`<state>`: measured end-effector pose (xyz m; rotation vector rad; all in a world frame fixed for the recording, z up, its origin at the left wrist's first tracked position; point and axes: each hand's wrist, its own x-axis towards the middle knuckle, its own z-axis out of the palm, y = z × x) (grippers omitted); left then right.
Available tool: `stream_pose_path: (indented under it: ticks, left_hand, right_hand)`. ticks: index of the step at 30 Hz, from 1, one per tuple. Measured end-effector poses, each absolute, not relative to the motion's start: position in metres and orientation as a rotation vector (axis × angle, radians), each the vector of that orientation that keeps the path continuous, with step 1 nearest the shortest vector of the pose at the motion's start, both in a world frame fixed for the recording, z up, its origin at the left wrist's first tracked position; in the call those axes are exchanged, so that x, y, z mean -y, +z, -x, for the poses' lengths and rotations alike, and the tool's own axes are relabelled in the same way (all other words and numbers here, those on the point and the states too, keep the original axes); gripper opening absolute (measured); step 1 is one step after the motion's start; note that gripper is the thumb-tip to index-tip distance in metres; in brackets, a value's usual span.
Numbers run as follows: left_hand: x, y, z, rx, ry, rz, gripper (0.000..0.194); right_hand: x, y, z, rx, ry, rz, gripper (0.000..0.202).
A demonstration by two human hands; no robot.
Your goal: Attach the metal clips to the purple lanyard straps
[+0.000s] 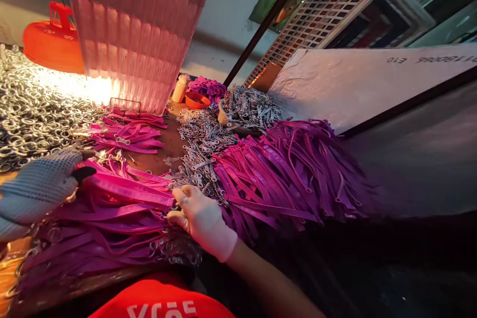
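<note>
Gloved in knitted grey-white, my left hand is closed around dark-tipped pliers at the left, over a pile of magenta straps. My right hand, in a thin white glove, pinches the metal-fitted end of a magenta strap near the middle. That strap stretches leftward toward the pliers; whether their jaws touch it I cannot tell. More magenta straps lie beneath both hands, with metal rings at their ends. Silvery metal clips are heaped just beyond my right hand.
Loose metal rings cover the left side below a red lamp. A ribbed translucent panel hangs ahead. Many magenta straps spread at the right, near a bowl of clips. Behind stand a small bottle and an orange bowl.
</note>
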<state>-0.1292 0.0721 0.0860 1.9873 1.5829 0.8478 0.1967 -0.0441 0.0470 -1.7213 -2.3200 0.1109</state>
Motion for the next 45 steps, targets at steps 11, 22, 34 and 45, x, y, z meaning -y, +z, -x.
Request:
stream_pose_path:
  ticks: [11,22,34,45]
  left_hand:
    - [-0.014,0.054,-0.014,-0.677,0.889,-0.381,0.031]
    - [0.040,0.032,0.001,-0.876,0.872,-0.549,0.052]
    - [0.034,0.051,0.004,-0.908,0.813,-0.285,0.036]
    - [0.039,0.050,-0.013,-0.843,0.801,-0.396,0.031]
  right_hand:
    - [0.063,0.057,-0.185,1.961,0.132,1.314,0.022]
    - [0.092,0.036,-0.147,2.235,0.121,1.410,0.008]
    - [0.078,0.016,-0.193,2.138,-0.154,1.699,0.036]
    - [0.113,-0.004,-0.195,1.684,0.234,1.284,0.026]
